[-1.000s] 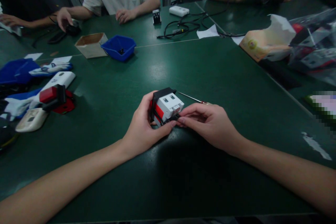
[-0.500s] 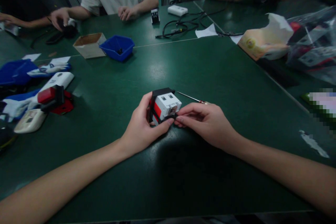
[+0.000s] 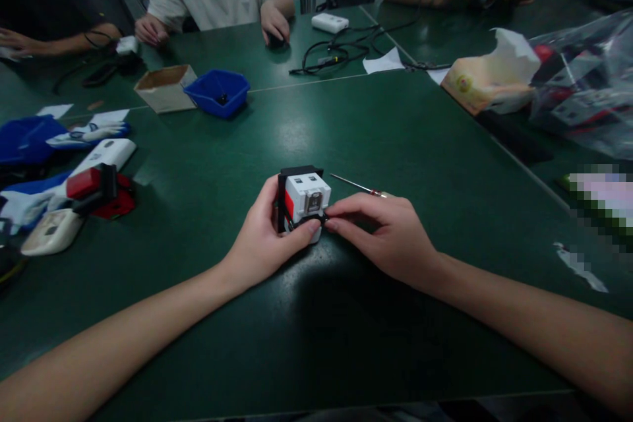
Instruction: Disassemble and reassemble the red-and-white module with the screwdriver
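Note:
My left hand (image 3: 262,224) is wrapped round the left side of a small box-shaped device (image 3: 307,196) in white and red with a black frame at its back. Its thumb presses along the lower front, where a thin black piece (image 3: 312,217) crosses the white body. My right hand (image 3: 390,234) is closed in a pinch at the right end of that black piece; the fingertips hide what exactly lies between them. Just behind my right hand lies a thin screwdriver (image 3: 357,185) on the green table, its handle partly covered by the fingers.
Left on the table are a red and black device (image 3: 101,190), white-and-blue gloves (image 3: 89,134) and white housings. Farther back stand a cardboard box (image 3: 165,89) and a blue bin (image 3: 217,92). Black cables (image 3: 341,53) and a plastic bag (image 3: 583,86) lie beyond. Co-workers sit opposite.
The device has turned slightly in my left hand, so its white front faces me more squarely. Across the table, a co-worker's hand now covers the spot where a small black-and-white block stood.

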A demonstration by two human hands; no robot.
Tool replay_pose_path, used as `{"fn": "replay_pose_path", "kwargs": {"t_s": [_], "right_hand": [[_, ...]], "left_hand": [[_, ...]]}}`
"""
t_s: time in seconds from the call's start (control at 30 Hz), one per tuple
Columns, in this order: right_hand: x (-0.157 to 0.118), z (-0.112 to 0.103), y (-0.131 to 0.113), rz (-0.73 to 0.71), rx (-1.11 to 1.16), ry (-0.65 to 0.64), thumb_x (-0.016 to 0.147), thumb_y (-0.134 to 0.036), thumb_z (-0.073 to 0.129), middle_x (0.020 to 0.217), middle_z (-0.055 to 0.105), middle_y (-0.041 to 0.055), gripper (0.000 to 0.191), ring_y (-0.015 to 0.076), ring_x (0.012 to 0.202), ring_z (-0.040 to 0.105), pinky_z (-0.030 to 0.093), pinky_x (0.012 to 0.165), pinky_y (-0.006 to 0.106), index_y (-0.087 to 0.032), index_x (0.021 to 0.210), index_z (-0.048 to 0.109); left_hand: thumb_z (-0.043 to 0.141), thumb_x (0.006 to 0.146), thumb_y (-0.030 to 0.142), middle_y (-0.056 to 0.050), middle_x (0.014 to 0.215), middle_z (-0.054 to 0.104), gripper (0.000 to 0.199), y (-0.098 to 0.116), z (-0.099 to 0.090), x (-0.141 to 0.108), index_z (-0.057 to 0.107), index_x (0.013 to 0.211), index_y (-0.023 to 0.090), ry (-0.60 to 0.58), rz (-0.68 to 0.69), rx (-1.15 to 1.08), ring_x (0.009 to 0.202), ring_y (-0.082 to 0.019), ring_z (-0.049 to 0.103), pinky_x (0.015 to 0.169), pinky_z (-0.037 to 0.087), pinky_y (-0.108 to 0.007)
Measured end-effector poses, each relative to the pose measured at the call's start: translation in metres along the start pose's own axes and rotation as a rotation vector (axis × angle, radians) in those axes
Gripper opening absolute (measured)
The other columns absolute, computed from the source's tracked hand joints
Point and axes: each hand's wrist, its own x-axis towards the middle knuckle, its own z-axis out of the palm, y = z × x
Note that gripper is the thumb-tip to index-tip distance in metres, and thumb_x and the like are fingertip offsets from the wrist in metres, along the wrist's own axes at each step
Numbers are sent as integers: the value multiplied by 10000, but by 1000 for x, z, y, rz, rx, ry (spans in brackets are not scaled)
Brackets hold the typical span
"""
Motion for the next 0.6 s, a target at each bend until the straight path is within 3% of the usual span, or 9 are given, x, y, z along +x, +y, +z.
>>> {"fn": "replay_pose_path", "kwargs": {"t_s": [0.1,0.2,0.3,0.4,0.47,0.6], "right_hand": [[2,-2,0,-37,-50,-36,971,-176,695,924,810,34,52,167,780,756,604,730,263,-185,996,740],[5,-14,1,-96,-210,-180,1008,-232,646,1049,795,79,146,207,904,755,615,824,316,-171,1119,718],[6,-35,8,-99,-598,-318,980,-289,657,1260,717,196,390,337,1100,702,600,933,469,-112,1327,641],[1,-58,23,60,-847,-365,946,-346,655,1140,722,232,707,373,933,715,618,787,518,-25,1537,437],[-1,-68,32,107,-834,-392,972,-314,570,1066,732,198,606,345,880,720,617,733,478,-53,1511,478],[6,-74,27,5,-680,-370,1014,-247,483,1026,711,146,272,260,810,717,619,709,401,-148,1112,717]], "left_hand": [[841,807,301,-73,1186,717,552,4,1,1,558,1270,200,-7,-25,-34,1079,-253,715,983,592,-379],[847,805,313,-82,1190,715,532,6,1,1,565,1241,196,-2,-56,-58,1088,-261,715,992,590,-393],[846,822,346,-96,1206,704,518,4,0,1,561,1224,189,19,-127,-138,1057,-254,728,951,612,-390],[835,847,391,-80,1153,701,523,1,-1,3,545,1230,187,47,-197,-278,966,-234,756,838,646,-360],[836,850,404,-64,1133,697,525,-1,-1,4,541,1230,192,75,-219,-348,947,-231,769,793,656,-341],[852,841,405,-56,1146,698,533,-3,-1,5,544,1224,201,123,-226,-393,937,-231,787,779,663,-323]]}}
